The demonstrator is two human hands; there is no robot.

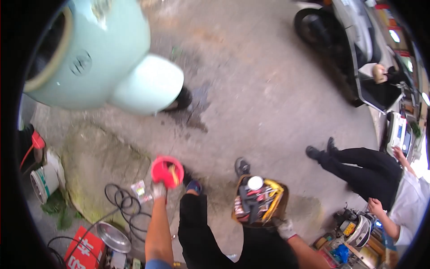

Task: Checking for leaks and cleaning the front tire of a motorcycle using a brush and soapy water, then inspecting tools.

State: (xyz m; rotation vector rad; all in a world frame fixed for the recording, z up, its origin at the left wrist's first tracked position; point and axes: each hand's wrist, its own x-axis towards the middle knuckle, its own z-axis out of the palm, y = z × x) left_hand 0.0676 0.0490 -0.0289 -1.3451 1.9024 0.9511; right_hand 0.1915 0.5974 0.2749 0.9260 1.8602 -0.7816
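My left hand [159, 190], in a light work glove, grips the near edge of a small red plastic bucket [156, 169]. Something yellow [173, 170] lies inside it, too small to make out. My right hand [285, 229], gloved too, is at the near right corner of an open brown tool box [281, 207] in front of my right leg. Its fingers are partly hidden and look closed on the edge. Hand tools with red, black and yellow handles [273, 201] fill the box, and a round white lid or can [255, 183] sits at its far side.
A pale green three-wheeled vehicle [121, 58] stands far left, a scooter [358, 45] far right. A person in black trousers [367, 172] stands at right. Coiled black hose [118, 197], a metal basin [114, 236], a red sign [85, 249] and a white bucket [45, 181] lie at left.
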